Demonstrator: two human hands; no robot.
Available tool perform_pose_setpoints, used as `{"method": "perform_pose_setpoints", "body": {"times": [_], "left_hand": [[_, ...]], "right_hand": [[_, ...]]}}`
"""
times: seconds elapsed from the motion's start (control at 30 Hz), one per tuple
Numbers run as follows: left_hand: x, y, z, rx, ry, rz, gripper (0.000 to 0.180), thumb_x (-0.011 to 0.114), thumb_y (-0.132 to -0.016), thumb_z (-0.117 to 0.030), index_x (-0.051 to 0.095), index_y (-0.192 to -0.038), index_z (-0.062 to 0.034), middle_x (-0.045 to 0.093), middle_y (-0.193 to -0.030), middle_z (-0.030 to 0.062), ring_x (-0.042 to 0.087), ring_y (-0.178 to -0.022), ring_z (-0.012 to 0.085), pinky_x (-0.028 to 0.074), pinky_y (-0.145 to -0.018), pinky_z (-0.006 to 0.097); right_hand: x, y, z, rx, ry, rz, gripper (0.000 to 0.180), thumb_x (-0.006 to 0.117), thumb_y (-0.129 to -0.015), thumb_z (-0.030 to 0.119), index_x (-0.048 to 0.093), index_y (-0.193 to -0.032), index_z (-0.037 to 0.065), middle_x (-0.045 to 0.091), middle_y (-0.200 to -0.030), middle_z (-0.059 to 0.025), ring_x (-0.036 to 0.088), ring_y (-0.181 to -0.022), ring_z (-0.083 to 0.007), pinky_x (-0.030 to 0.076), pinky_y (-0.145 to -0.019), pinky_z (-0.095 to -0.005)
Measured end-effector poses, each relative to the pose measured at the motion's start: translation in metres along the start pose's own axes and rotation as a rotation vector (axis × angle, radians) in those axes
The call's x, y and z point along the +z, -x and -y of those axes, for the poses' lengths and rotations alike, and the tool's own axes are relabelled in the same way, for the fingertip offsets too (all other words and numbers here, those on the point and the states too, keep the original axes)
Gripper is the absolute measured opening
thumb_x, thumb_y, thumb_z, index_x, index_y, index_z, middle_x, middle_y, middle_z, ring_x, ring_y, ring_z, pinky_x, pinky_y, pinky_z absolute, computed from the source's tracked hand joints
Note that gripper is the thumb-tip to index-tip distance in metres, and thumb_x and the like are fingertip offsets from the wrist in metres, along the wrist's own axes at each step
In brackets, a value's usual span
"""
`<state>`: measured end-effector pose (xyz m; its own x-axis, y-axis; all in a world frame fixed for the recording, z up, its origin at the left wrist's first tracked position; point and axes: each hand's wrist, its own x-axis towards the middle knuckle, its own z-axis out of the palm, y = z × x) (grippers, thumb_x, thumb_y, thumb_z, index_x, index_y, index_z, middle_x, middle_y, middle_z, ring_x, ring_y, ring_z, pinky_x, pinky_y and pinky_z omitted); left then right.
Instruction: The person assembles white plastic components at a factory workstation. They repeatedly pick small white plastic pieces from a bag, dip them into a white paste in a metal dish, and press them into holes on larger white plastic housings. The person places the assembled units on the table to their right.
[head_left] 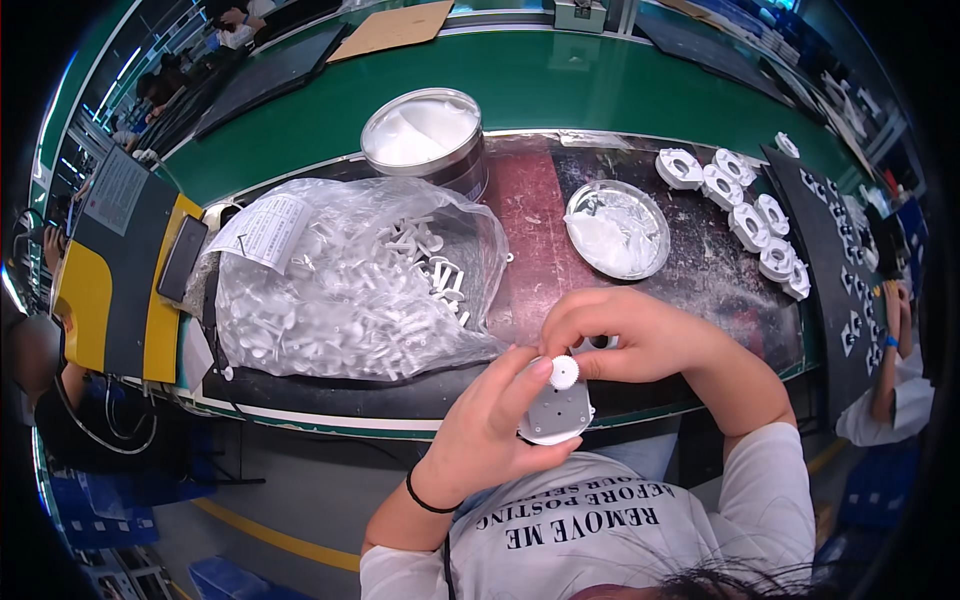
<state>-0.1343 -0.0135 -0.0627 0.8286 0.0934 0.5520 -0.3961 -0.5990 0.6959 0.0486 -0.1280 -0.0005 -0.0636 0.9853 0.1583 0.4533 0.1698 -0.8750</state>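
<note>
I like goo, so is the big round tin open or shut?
Open. The tin has no lid on it, and white paste shows inside, up near the rim. A lid-like dish lies to its right.

A white gear [564,372] tops a pale grey round housing [556,412]. At ten o'clock, a clear bag [350,280] holds white parts. The belt [560,85] at twelve o'clock is green; the mat [530,240] is dark red.
</note>
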Motion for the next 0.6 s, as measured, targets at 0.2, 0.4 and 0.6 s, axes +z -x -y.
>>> {"method": "perform_pose_setpoints", "body": {"times": [0.2, 0.4, 0.6], "left_hand": [[-0.003, -0.002, -0.002, 0.013, 0.024, -0.008, 0.11, 0.084, -0.058, -0.012, 0.013, -0.142, -0.0164, 0.049, -0.119, 0.0216, 0.057, -0.1, 0.033, 0.048, -0.08, 0.04], [0.001, 0.005, 0.004, -0.008, 0.065, -0.042, 0.106, 0.083, -0.058, -0.012, 0.017, -0.141, -0.0145, 0.05, -0.116, 0.022, 0.057, -0.099, 0.036, 0.048, -0.081, 0.042], [0.0, 0.002, 0.003, 0.006, 0.071, -0.062, 0.106, 0.083, -0.058, -0.013, 0.017, -0.141, -0.0137, 0.051, -0.115, 0.0219, 0.056, -0.099, 0.0383, 0.048, -0.081, 0.044]], "right_hand": [[-0.001, 0.001, -0.003, 0.057, -0.091, -0.014, 0.018, 0.061, -0.083, 0.011, 0.062, -0.101, 0.006, 0.059, -0.102, -0.006, 0.057, -0.091, -0.0182, 0.047, -0.075, -0.0295], [-0.006, 0.007, -0.004, 0.093, -0.084, -0.112, 0.024, 0.058, -0.08, 0.005, 0.061, -0.104, 0.004, 0.06, -0.104, -0.0075, 0.057, -0.094, -0.0198, 0.046, -0.079, -0.0314], [-0.005, 0.012, -0.007, -0.026, -0.039, -0.159, 0.024, 0.058, -0.078, 0.003, 0.062, -0.102, 0.002, 0.06, -0.103, -0.009, 0.057, -0.097, -0.0209, 0.045, -0.082, -0.0319]]}}
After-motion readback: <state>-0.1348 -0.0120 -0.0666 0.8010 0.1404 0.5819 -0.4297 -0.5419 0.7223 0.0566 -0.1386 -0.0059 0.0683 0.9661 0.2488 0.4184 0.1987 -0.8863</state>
